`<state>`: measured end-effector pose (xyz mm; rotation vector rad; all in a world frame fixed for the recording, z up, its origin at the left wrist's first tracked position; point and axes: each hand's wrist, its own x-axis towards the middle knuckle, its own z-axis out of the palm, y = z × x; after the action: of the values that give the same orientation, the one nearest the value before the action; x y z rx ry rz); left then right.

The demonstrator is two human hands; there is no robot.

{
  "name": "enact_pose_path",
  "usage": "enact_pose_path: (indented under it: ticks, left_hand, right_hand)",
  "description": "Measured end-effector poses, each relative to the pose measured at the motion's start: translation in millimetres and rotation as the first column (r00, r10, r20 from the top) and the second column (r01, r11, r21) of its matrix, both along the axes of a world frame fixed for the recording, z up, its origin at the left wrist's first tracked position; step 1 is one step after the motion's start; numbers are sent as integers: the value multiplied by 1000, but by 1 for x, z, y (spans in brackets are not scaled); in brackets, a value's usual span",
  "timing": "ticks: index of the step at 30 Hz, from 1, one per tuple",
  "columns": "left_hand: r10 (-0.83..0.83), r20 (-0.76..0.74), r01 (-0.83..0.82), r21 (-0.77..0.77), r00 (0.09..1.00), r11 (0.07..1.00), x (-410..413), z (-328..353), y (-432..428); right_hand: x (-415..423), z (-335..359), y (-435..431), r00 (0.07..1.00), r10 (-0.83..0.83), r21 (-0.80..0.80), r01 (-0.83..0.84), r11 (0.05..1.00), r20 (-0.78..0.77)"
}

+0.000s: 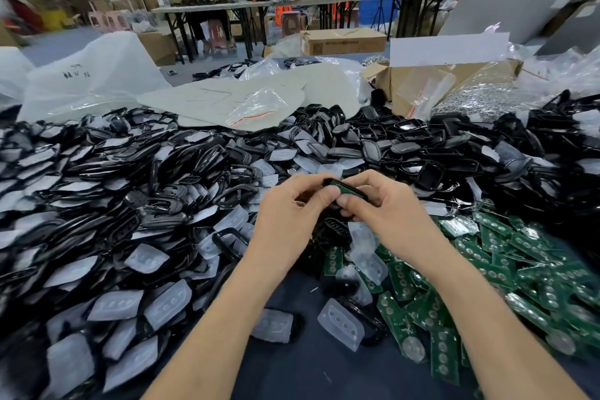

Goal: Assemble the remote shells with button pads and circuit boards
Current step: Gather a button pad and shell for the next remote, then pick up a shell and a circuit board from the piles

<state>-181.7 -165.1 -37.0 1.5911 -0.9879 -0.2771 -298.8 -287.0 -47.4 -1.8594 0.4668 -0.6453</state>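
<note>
Covering the table (292,373), heaped black shells (201,156) with clear button pads (168,305) sat left and green circuit boards (506,269) right, likely for quick reach; left hand (292,214) and right hand (386,214) both pinched one remote shell (345,188) mid-air above the piles, probably seating a board

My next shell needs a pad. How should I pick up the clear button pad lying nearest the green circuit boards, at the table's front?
Probably pinch the clear button pad across its long edges, coming from above on its near-left side. It lies flat, with bare table there; the circuit boards crowd its right.
</note>
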Motion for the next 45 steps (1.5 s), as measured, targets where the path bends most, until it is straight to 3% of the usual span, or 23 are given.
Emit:
enact_pose_path:
  ticks: [5, 8, 10, 15, 19, 25, 29, 31, 34, 38, 41, 45]
  left_hand:
    - [-45, 181, -9, 287, 983, 958, 18, 15, 39]
    - [-277, 215, 102, 589, 937, 802, 31, 24, 80]
    - [-367, 196, 128, 707, 909, 695, 33, 23, 103]
    - [-422, 306, 23, 786, 853, 618, 21, 13, 125]
    - [-442, 304, 3, 821, 844, 571, 11, 4, 125]
    - [-314, 269, 51, 682, 911, 730, 13, -6, 125]
    - [-132, -15, 127, 403, 991, 907, 12, -8, 108]
    - [-57, -130, 85, 214, 990, 973, 12, -5, 92]
    - [43, -269, -42, 10, 962, 999, 8, -4, 61]
    - [56, -340, -100, -112, 939, 989, 5, -11, 28]
    - [66, -333, -116, -133, 941, 984, 7, -17, 20]
    - [85, -283, -127, -132, 955, 983, 6, -18, 19]
  right_hand:
    - [3, -2, 0, 997, -56, -7, 56, 998, -54]
    - [1, 2, -1, 994, -99, -8, 99, 995, -43]
    - [0, 6, -2, 993, -105, -14, 104, 994, -52]
    - [0, 24, 7, 978, -2, -2, 1, 1000, -207]
    - [-5, 36, 29, 977, 103, 141, -77, 987, -189]
    - [-18, 22, 51, 993, 116, 364, -94, 926, -39]
    - [-9, 7, 55, 993, 97, 472, -120, 873, 73]
    - [4, 5, 55, 991, -2, 596, -80, 799, 135]
    - [24, 9, 53, 972, -132, 741, -58, 669, 195]
    - [38, 2, 50, 973, -154, 677, -2, 736, 171]
    - [36, -5, 47, 981, -118, 543, 14, 840, 156]
    - [37, -5, 48, 982, -81, 442, -2, 897, 168]
